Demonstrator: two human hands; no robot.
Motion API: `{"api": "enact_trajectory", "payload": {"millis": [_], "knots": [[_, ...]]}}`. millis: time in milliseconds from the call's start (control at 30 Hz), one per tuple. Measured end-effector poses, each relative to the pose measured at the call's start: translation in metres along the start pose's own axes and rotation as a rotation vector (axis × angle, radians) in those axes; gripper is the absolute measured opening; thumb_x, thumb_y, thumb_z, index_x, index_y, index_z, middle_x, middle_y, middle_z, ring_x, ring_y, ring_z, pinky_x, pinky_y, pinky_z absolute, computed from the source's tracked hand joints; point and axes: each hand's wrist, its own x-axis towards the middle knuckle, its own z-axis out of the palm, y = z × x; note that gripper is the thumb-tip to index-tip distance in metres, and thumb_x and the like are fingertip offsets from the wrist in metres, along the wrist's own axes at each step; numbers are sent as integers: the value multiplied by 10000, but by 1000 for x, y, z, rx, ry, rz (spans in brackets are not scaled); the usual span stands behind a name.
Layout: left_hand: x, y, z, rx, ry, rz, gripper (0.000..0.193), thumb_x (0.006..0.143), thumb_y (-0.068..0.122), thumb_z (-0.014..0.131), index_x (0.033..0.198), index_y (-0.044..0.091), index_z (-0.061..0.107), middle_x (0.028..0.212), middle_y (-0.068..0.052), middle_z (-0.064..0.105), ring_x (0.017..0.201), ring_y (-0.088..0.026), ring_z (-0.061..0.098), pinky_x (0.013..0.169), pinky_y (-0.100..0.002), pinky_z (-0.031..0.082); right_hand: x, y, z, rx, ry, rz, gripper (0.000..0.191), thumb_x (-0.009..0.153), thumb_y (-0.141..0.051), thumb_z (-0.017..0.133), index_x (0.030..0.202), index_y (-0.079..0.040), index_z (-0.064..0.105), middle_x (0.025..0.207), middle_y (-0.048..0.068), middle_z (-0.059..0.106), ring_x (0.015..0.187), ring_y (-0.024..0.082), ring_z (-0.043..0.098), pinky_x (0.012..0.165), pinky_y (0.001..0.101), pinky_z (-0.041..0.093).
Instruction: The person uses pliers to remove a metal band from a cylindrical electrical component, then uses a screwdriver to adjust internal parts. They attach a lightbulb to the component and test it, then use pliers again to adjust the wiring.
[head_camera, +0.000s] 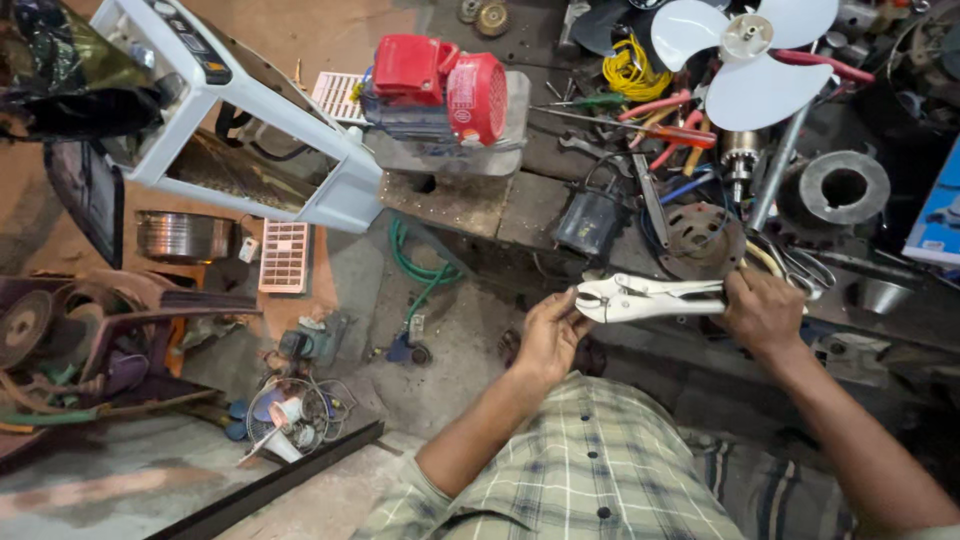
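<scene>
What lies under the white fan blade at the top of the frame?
Under the white fan blade a grey metal shaft slants down, and red-handled tools reach in from the left across the dark workbench. The blades cover whatever sits directly beneath them.

Locking pliers (648, 298) are lying crosswise between the hands, the left hand (550, 335) sitting at the nose end and the right hand (762, 312) at the handles. Behind them, on the bench (470, 200), a motor (440, 92) is standing left of a fan blade (748, 55), with screwdrivers (650, 120) lying between them.
</scene>
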Motion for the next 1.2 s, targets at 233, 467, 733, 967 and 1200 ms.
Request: {"api": "enact_trajectory", "payload": {"millis": [233,467,733,967,1200], "knots": [[-3,-31,-47,-52,110,-59,152,1006,182,644,982,37,683,1053,-104,741,1011,-219,721,961,-411,585,-24,11,15,75,-99,-125,190,665,-165,717,811,-101,615,753,73,590,689,291,642,621,444,486],[12,-10,-58,99,93,-55,69,998,97,681,1027,39,657,1046,-126,728,979,-246,723,867,-396,617,-19,5,-8,153,-283,-97,383,629,-350,873,675,-99,588,666,77,602,626,302,644,568,470,490],[18,84,-17,528,62,236,200,962,213,713,1026,33,652,917,-103,733,844,-183,722,779,-347,606,-19,29,10,227,-327,612,461,1031,-420,790,927,26,741,627,203,651,516,215,621,569,372,450],[41,195,71,1672,-204,873,238,919,261,783,981,37,732,911,-113,734,819,-240,717,721,-362,568,35,46,51,1539,-16,1280,546,1078,-521,662,722,-166,449,590,-47,388,456,112,344,427,300,248],[183,292,179,2353,-498,1156,266,889,357,799,958,100,779,922,-134,738,865,-350,702,694,-492,538,41,34,55,1375,61,1246,544,1107,-513,596,854,-34,639,704,70,635,545,159,578,510,272,427]]}}
